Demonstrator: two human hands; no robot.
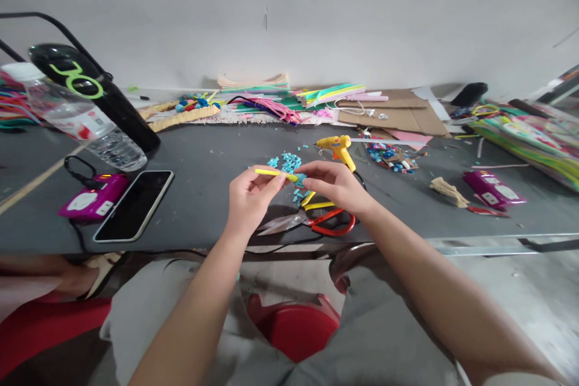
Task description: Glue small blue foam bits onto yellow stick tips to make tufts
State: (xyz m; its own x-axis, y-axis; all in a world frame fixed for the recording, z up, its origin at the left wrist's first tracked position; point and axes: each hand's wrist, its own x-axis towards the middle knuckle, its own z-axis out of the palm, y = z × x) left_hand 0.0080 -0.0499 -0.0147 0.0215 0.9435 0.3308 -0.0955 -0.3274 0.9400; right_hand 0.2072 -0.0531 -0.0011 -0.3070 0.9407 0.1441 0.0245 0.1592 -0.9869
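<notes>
My left hand pinches a short yellow stick, perhaps a pipe cleaner, that points left. At the stick's right end is a small blue piece, which the fingers of my right hand grip; its exact shape is partly covered. Behind and below my fingers lie many little blue bits on the table. Just under my hands rest red-handled scissors with their blades toward the left, beside a yellow-handled tool. A yellow glue gun lies beyond my right hand.
On the left are a water bottle, a black bottle, a purple power socket and a phone. Pipe cleaner bundles and cardboard line the wall. Another purple socket sits right. A cable runs along the front edge.
</notes>
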